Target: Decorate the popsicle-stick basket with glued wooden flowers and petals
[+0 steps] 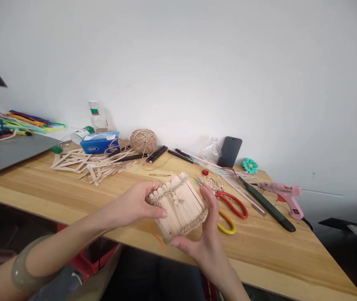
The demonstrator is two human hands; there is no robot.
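Gripping craft-stick panel [184,209] by upper-left edge with left hand [142,202], thumb pressed on face. Cupping lower-right edge with right hand [208,234], fingers partly curled. Holding tilted above front of table [259,255], near scissors [244,211]; farther from glue gun [286,194].

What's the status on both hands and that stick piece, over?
Left hand, right hand: both holding the wooden stick panel. Flower decoration on its face. Scissors close beside right hand.
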